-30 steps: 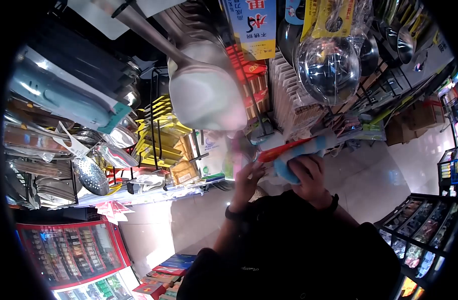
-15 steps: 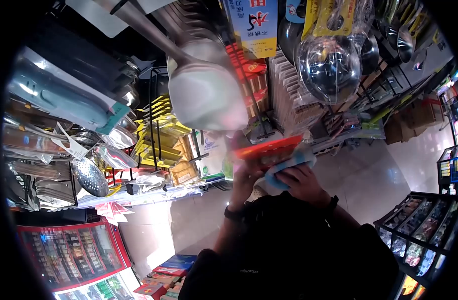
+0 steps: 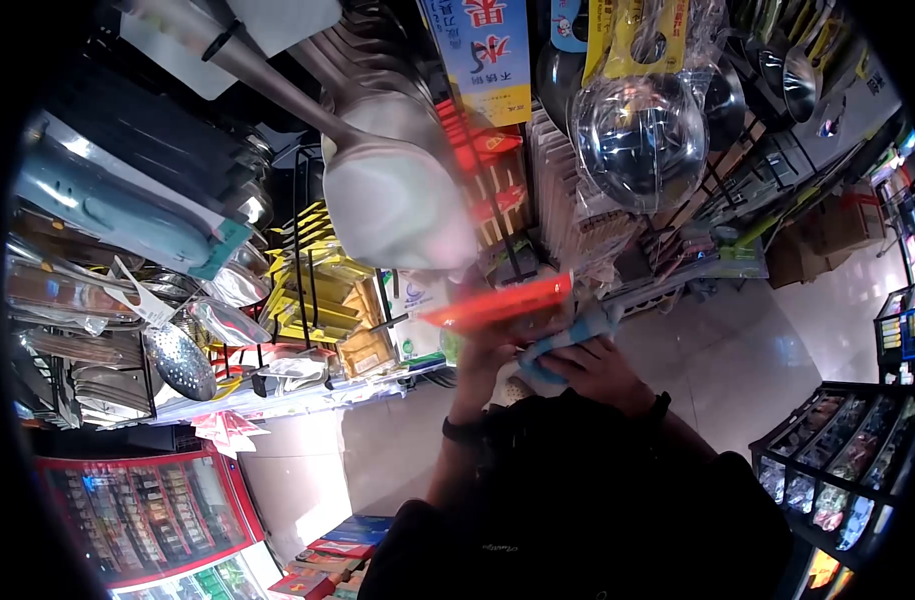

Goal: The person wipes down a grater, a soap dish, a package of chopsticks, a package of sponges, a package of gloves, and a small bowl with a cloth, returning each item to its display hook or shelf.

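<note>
My left hand (image 3: 483, 368) is closed around the lower left part of a flat red-topped package (image 3: 507, 303), blurred by motion. In my right hand (image 3: 605, 376) is a bunched blue-and-white cloth (image 3: 569, 338), pressed against the package's lower right side. The fingers of the right hand curl over the cloth. Just above the package hangs a large metal wok spatula (image 3: 397, 205). Similar red packages (image 3: 487, 150) hang on a hook behind it.
Ladles in plastic wrap (image 3: 642, 140) hang at upper right. Yellow-carded packs (image 3: 322, 270) and a slotted skimmer (image 3: 179, 360) hang at left. Cardboard boxes (image 3: 827, 230) stand on the floor at right, near a black rack (image 3: 837, 460). A red-framed glass case (image 3: 147, 510) is at lower left.
The red package has shifted left and slants more between my hands. The cloth has changed shape against it. The view has moved slightly.
</note>
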Demonstrator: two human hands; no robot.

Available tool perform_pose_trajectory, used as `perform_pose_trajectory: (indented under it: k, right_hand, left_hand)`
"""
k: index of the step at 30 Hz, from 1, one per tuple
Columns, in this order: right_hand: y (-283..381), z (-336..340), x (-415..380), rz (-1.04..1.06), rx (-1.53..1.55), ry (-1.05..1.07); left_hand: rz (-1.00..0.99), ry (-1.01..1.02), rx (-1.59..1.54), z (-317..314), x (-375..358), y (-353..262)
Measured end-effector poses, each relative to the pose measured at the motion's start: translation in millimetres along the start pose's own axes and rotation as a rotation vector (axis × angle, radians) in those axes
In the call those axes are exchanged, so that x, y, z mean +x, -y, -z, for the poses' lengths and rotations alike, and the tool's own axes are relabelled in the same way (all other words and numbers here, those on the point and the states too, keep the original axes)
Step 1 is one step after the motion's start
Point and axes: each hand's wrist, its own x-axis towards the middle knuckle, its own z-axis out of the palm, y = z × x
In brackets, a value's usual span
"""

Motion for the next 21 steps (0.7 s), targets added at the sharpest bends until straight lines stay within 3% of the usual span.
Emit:
perform_pose_trajectory:
  k: [6, 9, 12, 13, 16, 17, 19, 21]
  right_hand:
    - [-14.8, 6.7, -15.7, -0.088, 0.109, -0.031]
    - [-21.3, 25.5, -12.1, -0.158, 0.21, -0.274]
    - [-8.9, 62.0, 18.5, -0.251, 0.263, -0.519]
    - [-7.4, 68.6, 18.8, -0.263, 0.342, -0.437]
    - [-7.2, 74.3, 19.0, -0.243, 0.658, -0.231]
    - [-12.9, 70.9, 21.7, -0.197, 0.813, -0.191]
    - [-20.3, 62.5, 17.2, -0.177, 1.034, -0.061]
    - [-24.8, 52.4, 8.4, -0.228, 1.054, 0.02]
  left_hand:
    - [0.038, -0.105, 0.15, 3.4, -5.0, -12.2]
    - [0.148, -0.224, -0.023, 1.9, -4.0, -9.7]
    - [0.304, -0.191, -0.099, -3.5, -6.4, -28.4]
    - [0.258, -0.079, -0.041, -2.2, -7.2, -28.7]
    - [0.246, 0.0, -0.142, 0.4, -16.2, -15.1]
    - [0.075, 0.106, -0.146, 0.0, -13.9, -14.0]
    - [0.135, 0.127, -0.095, 2.3, -12.4, -14.9]
    - [0.178, 0.15, -0.047, 6.8, -13.7, -12.9]
